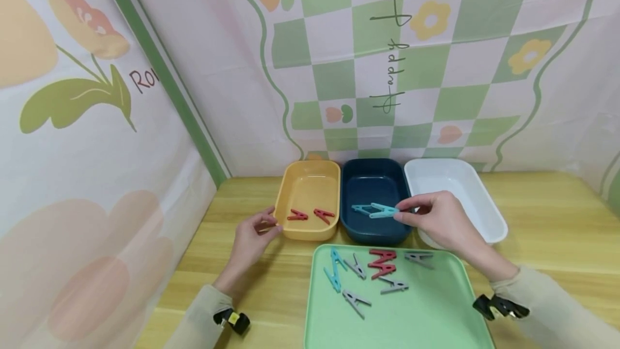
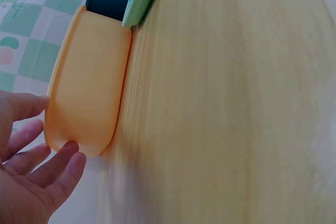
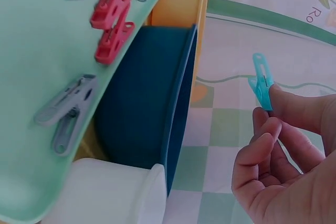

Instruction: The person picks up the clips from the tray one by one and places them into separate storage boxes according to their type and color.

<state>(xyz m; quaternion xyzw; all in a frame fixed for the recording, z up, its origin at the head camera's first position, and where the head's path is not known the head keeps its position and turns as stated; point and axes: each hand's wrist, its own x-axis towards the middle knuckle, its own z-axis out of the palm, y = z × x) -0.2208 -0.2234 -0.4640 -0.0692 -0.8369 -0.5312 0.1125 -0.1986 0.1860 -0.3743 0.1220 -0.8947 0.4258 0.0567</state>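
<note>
My right hand pinches a teal clothespin by one end and holds it above the navy tray. The right wrist view shows that clothespin between thumb and forefinger of the hand, up in the air beside the navy tray. A second teal clothespin lies inside the navy tray. My left hand rests with relaxed fingers against the near-left corner of the yellow tray, which holds two red clothespins. In the left wrist view the hand touches the yellow tray at its end wall.
A green tray in front holds several loose clothespins: teal, grey and red. A white tray stands right of the navy one. All sit on a wooden table, with patterned cloth walls behind and to the left.
</note>
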